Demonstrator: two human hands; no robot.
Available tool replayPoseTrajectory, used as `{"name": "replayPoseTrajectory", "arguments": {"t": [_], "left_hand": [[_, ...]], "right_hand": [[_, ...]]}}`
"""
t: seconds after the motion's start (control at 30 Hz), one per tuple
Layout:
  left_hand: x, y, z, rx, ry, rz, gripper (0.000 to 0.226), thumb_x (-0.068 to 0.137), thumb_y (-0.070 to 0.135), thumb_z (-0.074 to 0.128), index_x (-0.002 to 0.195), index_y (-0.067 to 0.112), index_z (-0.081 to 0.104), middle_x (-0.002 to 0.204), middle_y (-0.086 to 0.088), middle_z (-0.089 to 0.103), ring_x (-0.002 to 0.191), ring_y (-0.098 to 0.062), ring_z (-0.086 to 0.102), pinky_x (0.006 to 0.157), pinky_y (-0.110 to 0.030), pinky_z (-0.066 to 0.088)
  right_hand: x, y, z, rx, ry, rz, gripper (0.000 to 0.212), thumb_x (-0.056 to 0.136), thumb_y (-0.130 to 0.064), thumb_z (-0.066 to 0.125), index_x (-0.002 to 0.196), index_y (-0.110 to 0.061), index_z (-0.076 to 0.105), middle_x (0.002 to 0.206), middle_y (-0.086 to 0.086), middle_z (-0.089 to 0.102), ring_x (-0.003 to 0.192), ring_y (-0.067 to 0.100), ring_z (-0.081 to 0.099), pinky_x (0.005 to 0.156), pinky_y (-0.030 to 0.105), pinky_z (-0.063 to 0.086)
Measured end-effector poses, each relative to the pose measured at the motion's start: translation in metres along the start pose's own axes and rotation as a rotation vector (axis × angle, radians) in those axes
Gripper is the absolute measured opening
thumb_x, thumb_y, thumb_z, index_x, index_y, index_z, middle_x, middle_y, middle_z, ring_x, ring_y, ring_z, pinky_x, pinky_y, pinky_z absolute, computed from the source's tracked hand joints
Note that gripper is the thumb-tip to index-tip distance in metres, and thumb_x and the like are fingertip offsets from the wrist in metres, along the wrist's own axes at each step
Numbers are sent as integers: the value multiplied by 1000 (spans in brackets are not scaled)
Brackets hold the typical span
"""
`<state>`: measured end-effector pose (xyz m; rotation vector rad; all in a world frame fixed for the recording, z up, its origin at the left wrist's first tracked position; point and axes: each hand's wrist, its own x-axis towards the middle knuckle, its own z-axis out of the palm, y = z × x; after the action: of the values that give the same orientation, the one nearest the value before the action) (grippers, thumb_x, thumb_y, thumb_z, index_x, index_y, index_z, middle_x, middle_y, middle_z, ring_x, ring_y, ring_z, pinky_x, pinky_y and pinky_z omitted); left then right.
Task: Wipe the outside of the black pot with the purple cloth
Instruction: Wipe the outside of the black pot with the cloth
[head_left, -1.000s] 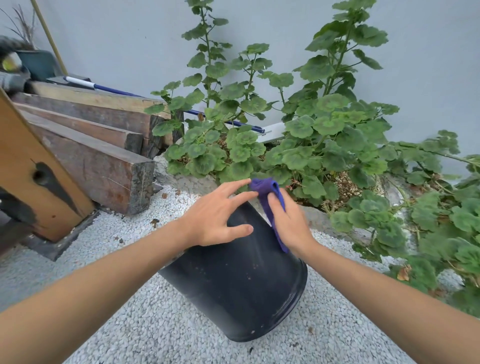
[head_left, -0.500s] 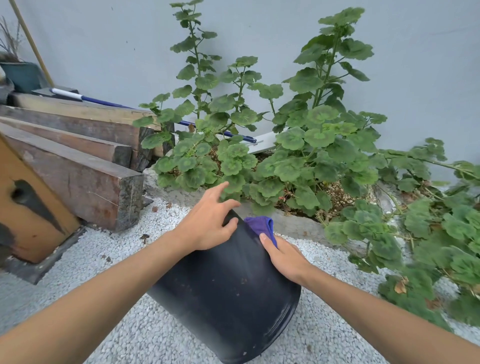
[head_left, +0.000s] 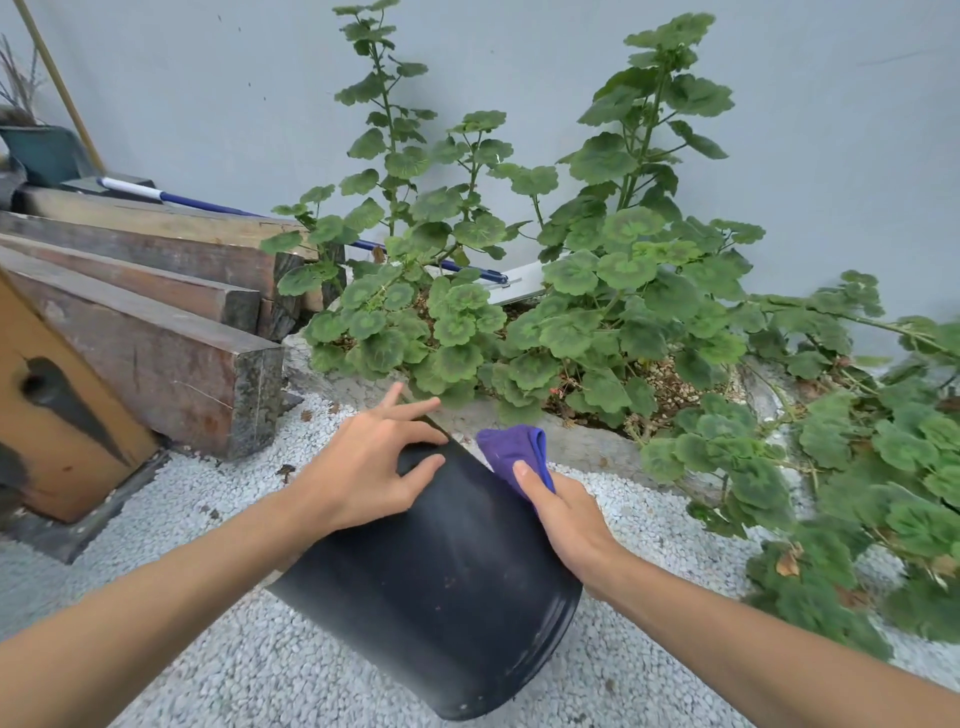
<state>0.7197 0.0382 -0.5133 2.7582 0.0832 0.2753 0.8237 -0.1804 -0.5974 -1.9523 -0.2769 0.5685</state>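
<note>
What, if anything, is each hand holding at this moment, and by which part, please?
The right hand presses the folded purple cloth against the round black plastic pot's side. The left hand steadies the pot's far end.

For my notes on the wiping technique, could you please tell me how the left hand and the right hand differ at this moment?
The left hand is bare and steadies the black pot near its far end with spread fingers; the right hand presses the purple cloth to the pot's right side. The left sits on top; the right lies along the flank. Both touch the tilted pot.
</note>
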Motion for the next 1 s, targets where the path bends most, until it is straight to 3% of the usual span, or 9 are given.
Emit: {"name": "replayPoseTrajectory", "arguments": {"t": [0.13, 0.2, 0.27, 0.33, 0.43, 0.53, 0.63, 0.8, 1.0], "left_hand": [[-19, -6, -3, -41, 115, 55, 27, 83, 36, 73, 107, 24, 78, 147, 5, 54, 146, -31, 34, 108, -49, 46], [-26, -8, -5, -18, 161, 95, 27, 82, 36, 74, 104, 21, 79, 138, 4, 62, 142, -30, 43, 110, -44, 45], [-29, -6, -9, 7, 221, 108, 30, 82, 39, 71, 104, 20, 79, 121, 5, 71, 126, -27, 60, 107, -37, 46], [-27, -5, -15, -29, 254, 78, 33, 82, 36, 70, 108, 18, 77, 113, 5, 72, 108, -21, 65, 97, -33, 50], [-31, -4, -15, -48, 245, 26, 37, 81, 33, 67, 113, 16, 76, 127, -2, 68, 111, -25, 65, 98, -39, 49], [-35, -5, -13, -35, 219, -88, 50, 86, 39, 60, 132, 19, 64, 157, -11, 40, 134, -29, 46, 110, -44, 40], [-26, -6, -11, 0, 168, -309, 58, 96, 42, 51, 149, 19, 42, 166, -17, 16, 147, -31, 29, 113, -45, 33], [-12, 0, -6, 155, 40, -414, 48, 95, 37, 51, 131, 7, 55, 138, -23, 53, 129, -39, 50, 98, -45, 43], [-12, 7, -4, 194, 69, -345, 49, 94, 40, 51, 130, 7, 57, 130, -16, 59, 118, -38, 56, 91, -41, 46]], "right_hand": [[-20, 0, 8, -187, 35, -219, 40, 102, -64, 42, 85, -36, 65, 89, -19, 66, 101, 25, 56, 83, 44, 45], [-32, 7, 16, -368, 3, -311, 54, 97, -74, 29, 125, -46, 65, 130, -28, 60, 126, 17, 45, 104, 45, 42], [-43, 13, 25, -534, 13, -325, 72, 92, -81, 19, 152, -48, 42, 158, -24, 36, 138, 12, 29, 110, 47, 39], [-52, 13, 35, -667, 32, -405, 63, 93, -78, 13, 154, -60, 15, 166, -21, 22, 141, 15, 23, 105, 53, 40], [-57, 10, 43, -755, 3, -517, 59, 96, -72, 15, 151, -69, -8, 172, -14, 13, 148, 21, 22, 104, 59, 38], [-53, 4, 40, -669, -59, -504, 59, 94, -71, 22, 146, -77, -5, 172, -7, 15, 154, 26, 20, 109, 62, 38], [-43, -1, 34, -633, -86, -489, 57, 90, -74, 24, 139, -83, -4, 170, -8, 24, 153, 26, 23, 114, 57, 37], [-32, 2, 30, -603, -109, -420, 66, 92, -76, 18, 155, -59, 25, 167, -21, 27, 156, 19, 22, 121, 59, 27], [-25, 10, 18, -482, -141, -460, 51, 106, -53, 45, 156, -44, 40, 164, -17, 36, 152, 15, 34, 124, 42, 29]]}}
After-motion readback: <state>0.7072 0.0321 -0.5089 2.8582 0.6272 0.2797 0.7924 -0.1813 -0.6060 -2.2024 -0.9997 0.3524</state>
